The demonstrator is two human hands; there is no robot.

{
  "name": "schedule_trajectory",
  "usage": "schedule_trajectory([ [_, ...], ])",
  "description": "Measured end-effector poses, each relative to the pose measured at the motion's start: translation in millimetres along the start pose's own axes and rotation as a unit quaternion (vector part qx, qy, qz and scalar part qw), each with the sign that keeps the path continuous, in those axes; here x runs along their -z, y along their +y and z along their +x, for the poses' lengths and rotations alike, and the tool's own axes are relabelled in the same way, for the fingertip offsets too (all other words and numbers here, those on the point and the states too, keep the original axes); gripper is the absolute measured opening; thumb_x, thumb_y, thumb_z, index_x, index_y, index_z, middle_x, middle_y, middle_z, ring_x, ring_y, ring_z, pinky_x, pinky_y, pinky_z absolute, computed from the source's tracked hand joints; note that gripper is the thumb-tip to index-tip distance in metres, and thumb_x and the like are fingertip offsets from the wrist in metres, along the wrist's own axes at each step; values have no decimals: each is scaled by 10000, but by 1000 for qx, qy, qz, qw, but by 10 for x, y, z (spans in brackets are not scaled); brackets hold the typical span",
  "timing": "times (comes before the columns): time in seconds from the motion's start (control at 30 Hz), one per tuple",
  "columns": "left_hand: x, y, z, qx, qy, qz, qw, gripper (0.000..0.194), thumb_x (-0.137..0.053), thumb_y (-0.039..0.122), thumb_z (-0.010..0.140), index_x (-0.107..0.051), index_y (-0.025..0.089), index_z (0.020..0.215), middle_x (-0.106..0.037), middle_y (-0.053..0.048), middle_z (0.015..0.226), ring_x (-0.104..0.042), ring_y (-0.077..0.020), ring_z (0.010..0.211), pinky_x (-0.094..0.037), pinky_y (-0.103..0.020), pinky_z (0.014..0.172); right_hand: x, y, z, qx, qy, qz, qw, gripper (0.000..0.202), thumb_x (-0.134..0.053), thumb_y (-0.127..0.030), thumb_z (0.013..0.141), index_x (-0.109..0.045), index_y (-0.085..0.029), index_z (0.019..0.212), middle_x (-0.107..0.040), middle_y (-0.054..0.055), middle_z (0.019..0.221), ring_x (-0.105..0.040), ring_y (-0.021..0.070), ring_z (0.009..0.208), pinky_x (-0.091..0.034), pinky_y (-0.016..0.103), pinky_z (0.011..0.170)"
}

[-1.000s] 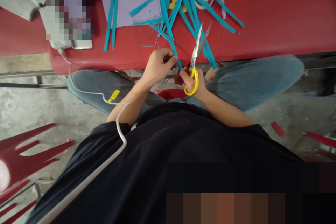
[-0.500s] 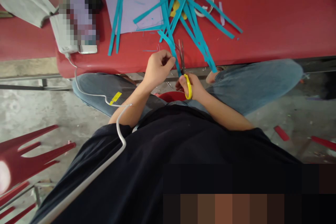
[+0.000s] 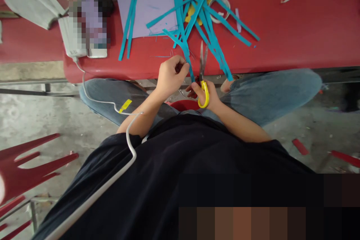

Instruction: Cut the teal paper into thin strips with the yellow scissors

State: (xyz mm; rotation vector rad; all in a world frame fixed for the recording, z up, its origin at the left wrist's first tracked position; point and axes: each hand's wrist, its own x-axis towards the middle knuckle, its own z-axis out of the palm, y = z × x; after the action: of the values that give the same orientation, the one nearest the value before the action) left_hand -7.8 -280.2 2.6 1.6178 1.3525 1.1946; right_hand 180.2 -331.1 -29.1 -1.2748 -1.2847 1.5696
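Observation:
Near the table's front edge, my left hand pinches a blue paper strip, whose far end splits into two thin pieces. My right hand has its fingers through the yellow handles of a pair of scissors. The blades point away from me, slightly parted, just right of the strip, and do not touch it. The strip's near end hangs close to my right thumb. Several more blue strips lie crossed in a heap beyond my hands, partly over lilac paper.
Rolls of tape and a yellow object lie under the strips on the red table. A white power bank with a cable is on the left. A red stool stands at lower left.
The scissors have moved right, away from the blue strip, and their blades have parted more. My left hand still pinches the strip. The whole view has shifted slightly.

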Motion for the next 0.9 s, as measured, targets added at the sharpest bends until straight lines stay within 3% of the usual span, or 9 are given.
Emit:
schedule_trajectory([
  [0.2, -28, -9, -39, 4, -26, -26, 999, 215, -668, 128, 1053, -626, 205, 857, -638, 19, 721, -578, -107, 642, -412, -311, 639, -1, -54, 20, 27, 29, 69, 997, 532, -878, -751, 866, -731, -241, 832, -772, 46, 719, -738, 236, 590, -619, 385, 577],
  [0.47, 4, 7, -182, 27, -50, -78, 995, 149, -678, 226, 1063, -693, 197, 917, -754, -3, 801, -692, -127, 706, -506, -299, 689, -17, -143, -50, 53, 39, 56, 996, 443, -861, -658, 909, -713, -250, 820, -776, 34, 693, -726, 214, 582, -643, 377, 606],
  [0.57, 102, 58, -308, 46, -65, -57, 995, 105, -685, 259, 1060, -765, 191, 1065, -800, -28, 911, -741, -148, 803, -551, -305, 755, 23, -185, -30, 56, 55, 29, 997, 390, -858, -586, 923, -708, -244, 810, -793, 45, 700, -737, 212, 611, -656, 364, 619],
  [0.63, 216, 122, -428, 70, -90, -21, 993, 216, -708, 289, 1049, -779, 191, 1228, -826, -59, 1023, -764, -178, 899, -587, -339, 845, 67, -197, 14, 56, 67, 15, 996, 347, -831, -512, 946, -726, -229, 776, -792, 46, 700, -742, 202, 618, -652, 343, 618],
  [0.7, 407, 194, -559, 91, -156, -2, 984, 356, -721, 326, 1047, -747, 209, 1382, -838, -89, 1143, -781, -224, 1022, -612, -411, 970, 120, -192, 66, 54, 86, 12, 995, 318, -794, -438, 961, -746, -215, 739, -784, 41, 691, -751, 194, 618, -643, 318, 604],
  [0.77, 729, 250, -688, 105, -289, -30, 951, 413, -751, 382, 1037, -733, 297, 1441, -834, -91, 1239, -803, -273, 1110, -644, -476, 1014, 183, -176, 112, 54, 108, 14, 993, 297, -760, -392, 968, -773, -206, 737, -778, 39, 684, -762, 193, 618, -639, 303, 597],
  [0.83, 1222, 273, -824, 95, -455, -96, 880, 629, -837, 490, 978, -648, 455, 1577, -807, -74, 1397, -798, -320, 1265, -667, -511, 1084, 264, -159, 146, 41, 112, 4, 993, 289, -730, -375, 992, -804, -200, 774, -794, 50, 717, -787, 200, 661, -653, 306, 639],
  [0.9, 1865, 263, -984, 53, -547, -133, 824, 859, -893, 645, 877, -553, 545, 1660, -755, -43, 1542, -763, -348, 1383, -659, -507, 1177, 364, -157, 178, 39, 122, -1, 992, 289, -733, -400, 999, -818, -203, 806, -804, 54, 737, -801, 209, 682, -653, 310, 648],
])
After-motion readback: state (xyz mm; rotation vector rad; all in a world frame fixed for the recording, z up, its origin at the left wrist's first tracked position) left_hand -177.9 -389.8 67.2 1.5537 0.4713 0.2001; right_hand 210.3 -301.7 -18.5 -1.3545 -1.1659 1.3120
